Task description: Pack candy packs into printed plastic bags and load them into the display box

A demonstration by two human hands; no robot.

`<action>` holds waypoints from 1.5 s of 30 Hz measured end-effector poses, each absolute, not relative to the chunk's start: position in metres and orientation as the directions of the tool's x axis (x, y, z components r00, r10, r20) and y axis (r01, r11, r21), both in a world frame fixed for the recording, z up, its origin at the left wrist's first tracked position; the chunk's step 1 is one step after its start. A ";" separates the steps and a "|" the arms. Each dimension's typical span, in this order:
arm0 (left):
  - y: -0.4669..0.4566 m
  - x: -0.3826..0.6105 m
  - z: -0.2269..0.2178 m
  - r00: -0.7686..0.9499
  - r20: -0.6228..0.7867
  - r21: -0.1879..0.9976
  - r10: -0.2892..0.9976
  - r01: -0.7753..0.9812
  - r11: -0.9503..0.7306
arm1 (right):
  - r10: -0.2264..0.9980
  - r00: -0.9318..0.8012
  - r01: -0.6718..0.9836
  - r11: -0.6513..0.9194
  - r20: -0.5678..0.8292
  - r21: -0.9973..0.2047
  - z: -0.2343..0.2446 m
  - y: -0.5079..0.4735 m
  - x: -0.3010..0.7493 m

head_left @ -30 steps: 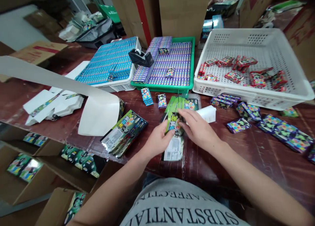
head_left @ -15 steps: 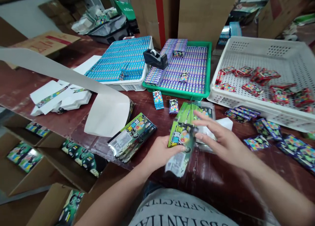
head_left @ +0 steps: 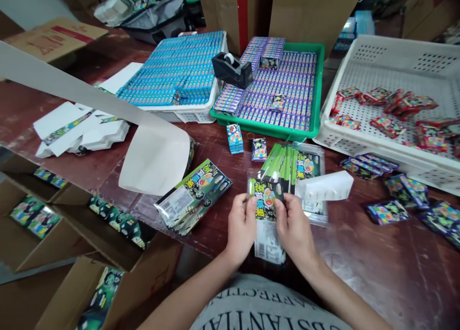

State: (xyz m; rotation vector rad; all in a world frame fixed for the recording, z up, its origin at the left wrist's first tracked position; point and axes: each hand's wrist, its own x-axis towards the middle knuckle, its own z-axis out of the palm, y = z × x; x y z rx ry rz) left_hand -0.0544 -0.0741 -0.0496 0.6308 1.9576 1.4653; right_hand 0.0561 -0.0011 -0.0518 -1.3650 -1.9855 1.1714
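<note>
Between my two hands is a clear plastic pouch (head_left: 269, 241) with a green and black printed card in it. My left hand (head_left: 241, 229) pinches its left edge, thumb on top. My right hand (head_left: 295, 227) grips the opposite edge in the same way. Just beyond lie fanned green cards (head_left: 278, 162) and more clear packs (head_left: 312, 164), with a folded white paper strip (head_left: 325, 186) across them. To the left of my hands rests a stack of filled green and black pouches (head_left: 196, 195).
Behind stand a white tray of blue boxes (head_left: 168, 71), a green tray (head_left: 318, 95) of purple boxes carrying a tape dispenser (head_left: 233, 70), and a white basket (head_left: 391, 56) with red packets. Purple packets (head_left: 388, 211) lie at right. Open cartons (head_left: 140, 282) sit below the table's left edge.
My right hand has come down from above the pouch and now grips its right edge. The pouch is straighter and held between both hands. The camera view has shifted slightly.
</note>
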 end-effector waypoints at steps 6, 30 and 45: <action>-0.096 -0.056 -0.059 -0.648 -0.210 0.934 0.733 0.088 0.346 | 0.813 -0.569 0.523 0.237 -0.128 -0.819 -0.060 0.015 0.065; 0.016 -0.120 0.039 0.206 0.052 0.177 0.977 0.961 -0.212 | 0.362 -0.928 0.280 0.840 0.094 -0.465 0.006 0.122 0.115; -0.023 -0.041 0.005 0.624 -0.175 0.397 0.762 0.753 -0.525 | 0.639 -0.766 0.466 0.627 0.070 -0.624 -0.052 0.029 0.238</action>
